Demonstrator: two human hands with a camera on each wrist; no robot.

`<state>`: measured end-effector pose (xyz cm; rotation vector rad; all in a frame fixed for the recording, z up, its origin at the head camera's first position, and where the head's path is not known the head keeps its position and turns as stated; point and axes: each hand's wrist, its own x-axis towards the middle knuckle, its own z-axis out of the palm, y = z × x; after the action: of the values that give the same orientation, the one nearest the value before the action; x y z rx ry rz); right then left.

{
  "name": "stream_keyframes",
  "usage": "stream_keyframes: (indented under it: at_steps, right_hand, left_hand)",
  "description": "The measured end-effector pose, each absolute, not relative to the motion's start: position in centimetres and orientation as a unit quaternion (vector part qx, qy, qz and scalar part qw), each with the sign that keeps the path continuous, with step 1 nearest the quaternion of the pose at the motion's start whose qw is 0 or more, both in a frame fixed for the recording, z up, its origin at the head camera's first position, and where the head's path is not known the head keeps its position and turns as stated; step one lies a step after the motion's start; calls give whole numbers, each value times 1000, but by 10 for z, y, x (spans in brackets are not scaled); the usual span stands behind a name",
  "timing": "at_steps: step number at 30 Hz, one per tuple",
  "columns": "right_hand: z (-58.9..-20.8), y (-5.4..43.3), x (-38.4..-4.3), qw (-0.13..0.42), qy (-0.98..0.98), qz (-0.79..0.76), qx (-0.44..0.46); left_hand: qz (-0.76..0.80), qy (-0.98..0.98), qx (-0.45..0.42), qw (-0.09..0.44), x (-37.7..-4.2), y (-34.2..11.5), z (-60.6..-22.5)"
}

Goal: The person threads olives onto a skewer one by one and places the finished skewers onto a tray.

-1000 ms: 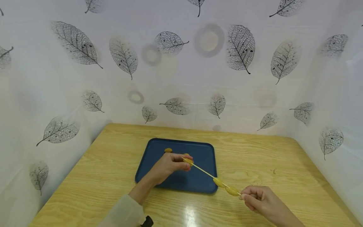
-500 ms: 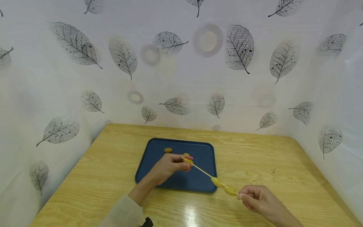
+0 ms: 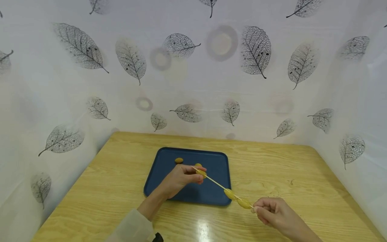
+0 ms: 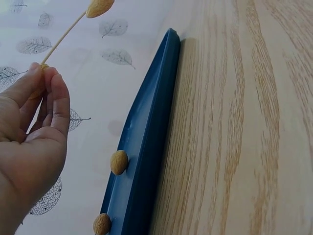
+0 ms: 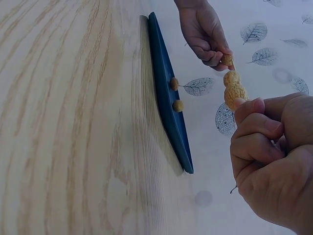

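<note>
A thin wooden skewer slants between both hands, above the tray's right part. My left hand pinches a small oval yellow-brown piece between thumb and fingers. The skewer passes through this piece, and its tip shows just beyond it. Two similar pieces sit close together lower on the skewer, one beside the other. Right behind them, my right hand pinches the skewer's near end, its other fingers curled in. In the right wrist view these pieces look wrinkled; their exact kind is unclear.
A dark blue tray lies on the wooden table. Two loose oval pieces lie on it, one at the back left and one partly behind my left hand. A leaf-print curtain surrounds the table.
My right hand has shifted slightly left with the skewer and its two lower pieces. The skewer's tip shows slightly farther past the left hand's piece, and the left hand stays nearly still.
</note>
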<state>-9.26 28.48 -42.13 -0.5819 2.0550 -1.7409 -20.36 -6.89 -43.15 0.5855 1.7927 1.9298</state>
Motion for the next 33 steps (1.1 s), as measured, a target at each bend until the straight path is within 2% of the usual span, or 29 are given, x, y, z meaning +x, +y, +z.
stream_keyframes:
  at_steps: [33]
  right_hand:
    - [-417,273,-93,197,741,-613,-188]
  left_hand:
    - [704,638,223,220,-200,-69,-426]
